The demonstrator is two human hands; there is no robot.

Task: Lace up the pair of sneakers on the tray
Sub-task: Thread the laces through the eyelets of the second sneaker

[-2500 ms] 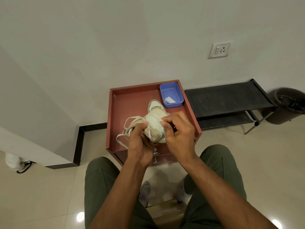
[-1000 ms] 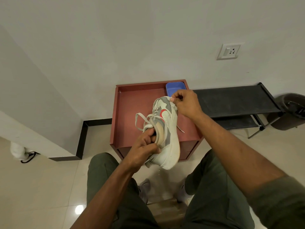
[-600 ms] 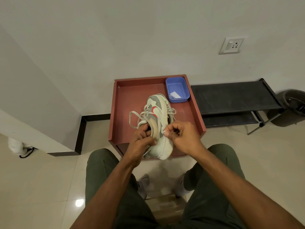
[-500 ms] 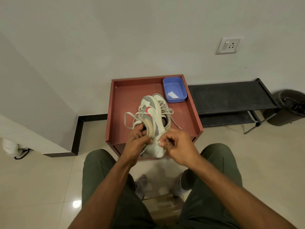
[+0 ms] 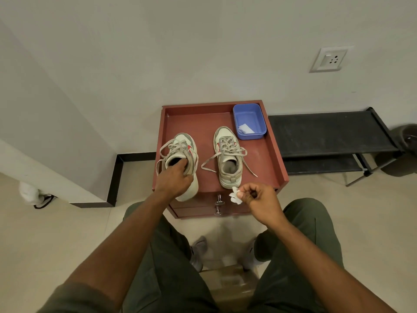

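Two pale grey-and-white sneakers with red accents stand toes-away on the red tray (image 5: 266,159). The left sneaker (image 5: 181,146) has its heel over the tray's near edge; my left hand (image 5: 173,180) grips its heel collar, fingers inside the opening. Its laces are threaded, with loose ends looping to the left. The right sneaker (image 5: 228,154) stands free, laced, its lace ends trailing on the tray to both sides. My right hand (image 5: 256,197) hovers just in front of the tray's near edge and pinches a small crumpled white scrap (image 5: 234,195).
A blue plastic tub (image 5: 249,122) with a white scrap inside sits in the tray's far right corner. The tray tops a small red drawer unit (image 5: 216,205). A black shoe rack (image 5: 327,136) stands to the right, a dark bin (image 5: 406,150) beyond it. My knees flank the unit.
The left sneaker, held tilted in both hands before, now rests on the tray beside the other. My right hand let go of it and drew back holding a white scrap.
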